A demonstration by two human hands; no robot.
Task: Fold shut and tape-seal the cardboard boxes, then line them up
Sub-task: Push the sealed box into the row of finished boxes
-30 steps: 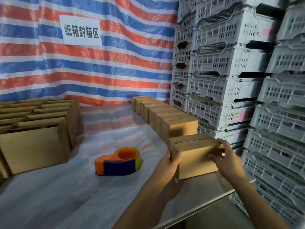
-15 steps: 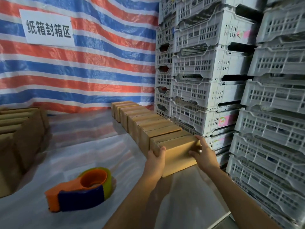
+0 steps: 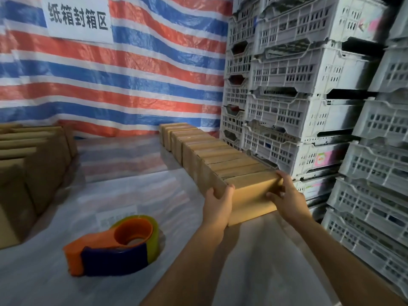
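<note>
A closed brown cardboard box (image 3: 250,196) sits at the near end of a row of sealed boxes (image 3: 207,151) that runs back along the table's right side. It touches the box behind it. My left hand (image 3: 218,203) grips its left side and my right hand (image 3: 286,195) grips its right side. An orange and blue tape dispenser (image 3: 114,247) with a roll of tape lies on the table to the left of my left arm.
Open, unsealed cardboard boxes (image 3: 28,173) stand packed together at the left. Stacked white plastic crates (image 3: 309,107) form a wall close to the right of the row. A striped tarp (image 3: 132,74) with a white sign hangs behind. Plastic sheet covers the table (image 3: 132,195).
Both hands pushed the box away from me until it met the end of the row. The view shifted right, so the tape dispenser now appears lower left.
</note>
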